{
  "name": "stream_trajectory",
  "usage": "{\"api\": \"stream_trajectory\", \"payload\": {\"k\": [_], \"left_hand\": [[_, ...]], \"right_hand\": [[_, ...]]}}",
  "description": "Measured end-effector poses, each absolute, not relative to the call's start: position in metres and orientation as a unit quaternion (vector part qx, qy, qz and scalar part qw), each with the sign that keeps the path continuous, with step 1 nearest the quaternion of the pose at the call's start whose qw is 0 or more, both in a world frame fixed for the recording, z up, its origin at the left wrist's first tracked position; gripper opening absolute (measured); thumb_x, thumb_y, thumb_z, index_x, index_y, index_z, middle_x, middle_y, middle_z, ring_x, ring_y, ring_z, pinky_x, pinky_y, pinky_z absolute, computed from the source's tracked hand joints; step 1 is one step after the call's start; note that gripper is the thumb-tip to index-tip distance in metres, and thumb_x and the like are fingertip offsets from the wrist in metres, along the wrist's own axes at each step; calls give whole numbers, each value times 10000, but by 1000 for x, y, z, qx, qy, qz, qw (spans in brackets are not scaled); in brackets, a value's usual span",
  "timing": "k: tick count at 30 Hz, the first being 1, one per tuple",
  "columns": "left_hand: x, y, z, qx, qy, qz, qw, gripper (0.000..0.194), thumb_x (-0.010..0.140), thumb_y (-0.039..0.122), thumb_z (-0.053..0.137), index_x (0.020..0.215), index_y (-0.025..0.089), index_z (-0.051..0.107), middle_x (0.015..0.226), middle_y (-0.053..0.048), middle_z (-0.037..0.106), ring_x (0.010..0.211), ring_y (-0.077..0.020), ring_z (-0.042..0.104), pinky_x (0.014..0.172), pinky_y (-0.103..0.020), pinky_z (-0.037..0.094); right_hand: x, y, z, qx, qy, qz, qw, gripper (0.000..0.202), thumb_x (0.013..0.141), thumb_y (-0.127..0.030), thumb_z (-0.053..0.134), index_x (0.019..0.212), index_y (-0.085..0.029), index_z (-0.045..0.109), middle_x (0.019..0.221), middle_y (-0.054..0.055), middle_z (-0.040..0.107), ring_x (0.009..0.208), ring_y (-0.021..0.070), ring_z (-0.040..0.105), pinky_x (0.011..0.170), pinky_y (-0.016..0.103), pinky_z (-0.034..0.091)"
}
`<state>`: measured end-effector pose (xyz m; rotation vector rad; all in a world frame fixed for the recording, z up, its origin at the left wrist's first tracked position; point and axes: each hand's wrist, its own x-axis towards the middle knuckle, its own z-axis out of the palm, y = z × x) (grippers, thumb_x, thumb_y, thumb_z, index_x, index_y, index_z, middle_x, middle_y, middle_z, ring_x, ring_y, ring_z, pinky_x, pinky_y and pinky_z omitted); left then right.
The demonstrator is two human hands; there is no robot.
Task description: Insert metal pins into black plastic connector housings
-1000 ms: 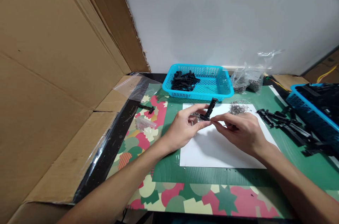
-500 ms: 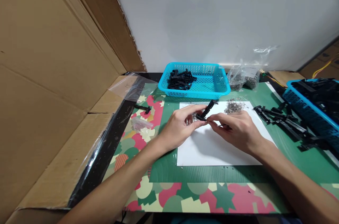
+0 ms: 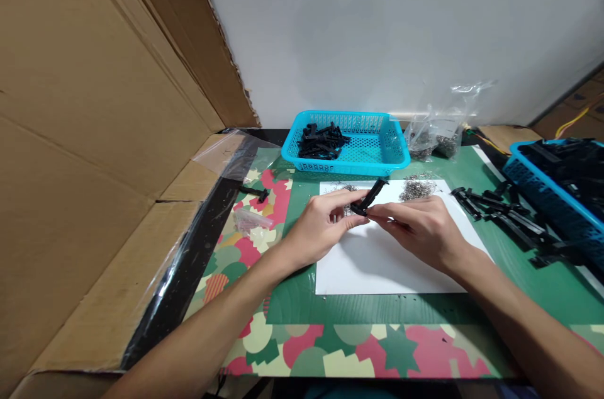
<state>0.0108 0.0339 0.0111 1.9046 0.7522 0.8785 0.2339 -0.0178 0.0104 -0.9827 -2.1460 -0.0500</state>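
While the left hand (image 3: pixel 317 232) is pinching a slim black part (image 3: pixel 374 195) between thumb and fingers, the right hand (image 3: pixel 427 229) is meeting its lower end with fingertips pressed together; whether they are gripping something tiny is impossible to tell. The part is tilting up and rightward above a white sheet (image 3: pixel 377 273), which is lying on a green mat (image 3: pixel 302 304). Behind the right hand, a heap of small metal pieces (image 3: pixel 418 187) is sitting on the sheet, and a smaller heap (image 3: pixel 350 187) is showing past the left fingers. Farther back, a blue basket (image 3: pixel 346 167) is holding dark parts (image 3: pixel 321 142) on its left side, with clear bags (image 3: pixel 438 138) standing just beside it. To the right, loose black parts (image 3: pixel 509 216) are lying near a second blue basket (image 3: pixel 550 194). Leftward, one black piece (image 3: pixel 257 192) is resting on the counter's patterned cover (image 3: pixel 245 251), near a crumpled clear bag (image 3: pixel 252 221).
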Motion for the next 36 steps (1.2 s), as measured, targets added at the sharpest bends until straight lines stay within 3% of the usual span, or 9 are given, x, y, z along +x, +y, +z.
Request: {"api": "stream_trajectory", "payload": {"k": [3, 9, 12, 15, 19, 21, 24, 30, 36], "left_hand": [[13, 32, 15, 743, 296, 343, 493, 347, 940, 214, 732, 1281, 199, 789, 1184, -103, 784, 902, -196, 675, 694, -258, 522], [14, 26, 23, 668, 287, 294, 621, 405, 994, 366, 708, 1319, 127, 748, 841, -47, 704, 551, -71, 437, 506, -204, 359], [13, 25, 24, 653, 269, 275, 652, 486, 1005, 490, 682, 1304, 110, 732, 843, -43, 662, 511, -49, 370, 456, -195, 290], [11, 26, 23, 667, 263, 254, 649, 519, 1036, 565, 596, 1232, 106, 737, 916, -69, 669, 516, -56, 406, 443, -202, 284], [9, 27, 19, 743, 271, 234, 565, 532, 1106, 556, 431, 1145, 137, 756, 911, -73, 703, 591, -103, 530, 514, -227, 387], [8, 27, 17, 800, 283, 258, 461, 488, 1109, 548, 433, 1236, 183, 730, 1041, -87, 734, 806, -166, 667, 651, -262, 498], [9, 24, 15, 863, 312, 283, 279, 472, 1071, 563, 523, 1395, 235, 620, 1295, -93, 704, 1060, -224, 711, 784, -303, 548], [13, 15, 13, 856, 335, 359, 160, 262, 1029, 441, 669, 1101, 189, 655, 1057, -17, 739, 784, -144, 706, 624, -265, 469], [14, 13, 13, 861, 346, 337, 159, 162, 1001, 319, 731, 1099, 195, 693, 1045, -9, 765, 697, -127, 675, 625, -276, 467]], "right_hand": [[234, -16, 11, -376, -838, -25, 394, 113, 1001, -123, 661, 974, -166, 763, 753, -6, 813, 545, 135, 740, 496, 251, 462], [236, -13, 12, -350, -822, -5, 450, 144, 963, -66, 696, 993, -188, 765, 852, 10, 848, 629, 134, 776, 545, 216, 526], [237, -13, 13, -351, -818, 11, 456, 160, 960, -60, 707, 998, -203, 768, 832, 0, 843, 580, 112, 742, 527, 207, 510], [237, -13, 15, -355, -814, 24, 459, 157, 954, -70, 723, 999, -210, 777, 818, -1, 838, 550, 102, 716, 513, 201, 498], [236, -14, 20, -367, -811, 58, 452, 127, 956, -105, 736, 941, -219, 790, 783, -8, 828, 529, 100, 700, 530, 194, 513], [238, -14, 21, -376, -809, 71, 447, 111, 954, -126, 744, 907, -212, 796, 804, 8, 835, 558, 115, 724, 546, 198, 527], [241, -14, 20, -387, -807, 75, 439, 101, 955, -144, 741, 895, -196, 804, 817, 33, 840, 591, 141, 752, 564, 211, 542], [244, -14, 17, -413, -809, 73, 412, 130, 962, -180, 737, 853, -186, 808, 703, 16, 797, 465, 113, 644, 485, 224, 473], [246, -13, 14, -403, -807, 108, 417, 99, 953, -167, 745, 895, -191, 821, 843, 32, 841, 650, 140, 760, 598, 202, 545]]}}
